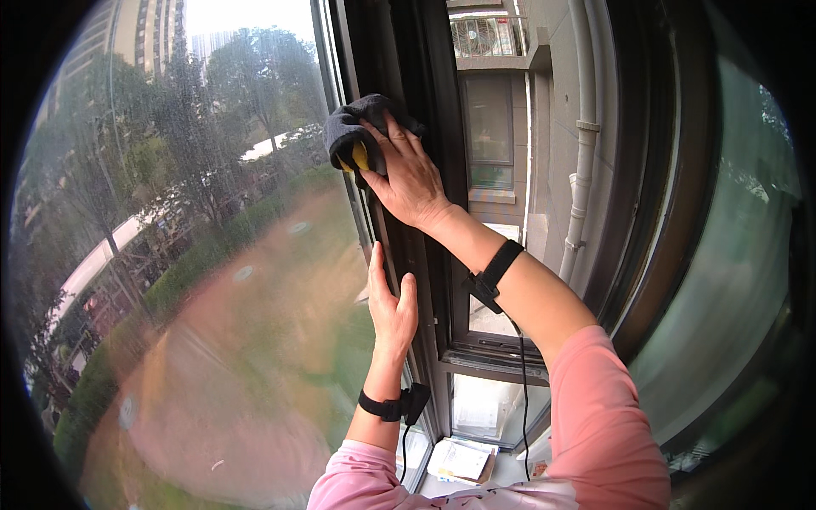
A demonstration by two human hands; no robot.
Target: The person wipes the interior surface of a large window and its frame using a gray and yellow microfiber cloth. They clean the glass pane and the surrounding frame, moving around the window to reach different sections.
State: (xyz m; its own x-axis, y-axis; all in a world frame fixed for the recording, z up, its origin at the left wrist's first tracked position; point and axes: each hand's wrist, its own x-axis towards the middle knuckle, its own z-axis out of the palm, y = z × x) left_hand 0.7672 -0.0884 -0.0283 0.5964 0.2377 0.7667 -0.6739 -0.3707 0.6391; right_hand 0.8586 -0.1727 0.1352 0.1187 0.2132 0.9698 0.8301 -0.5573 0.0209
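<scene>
My right hand point(411, 175) presses a dark grey cloth point(357, 118) with black and yellow patches against the dark window frame point(376, 64). The cloth is bunched at the edge where the frame meets the large glass pane point(210, 255). Lower down, my left hand point(392, 312) is upright and seen edge-on, its thumb apart from the fingers. It holds nothing and is beside the frame's lower part; whether it touches glass or frame I cannot tell. Hazy marks show on the pane.
Black straps with small devices and cables point(524, 395) circle both wrists. Papers point(462, 459) lie on the sill below. To the right is a narrower window with a lower rail point(491, 360); a drainpipe point(580, 159) and an air-conditioner unit point(481, 35) are seen outside.
</scene>
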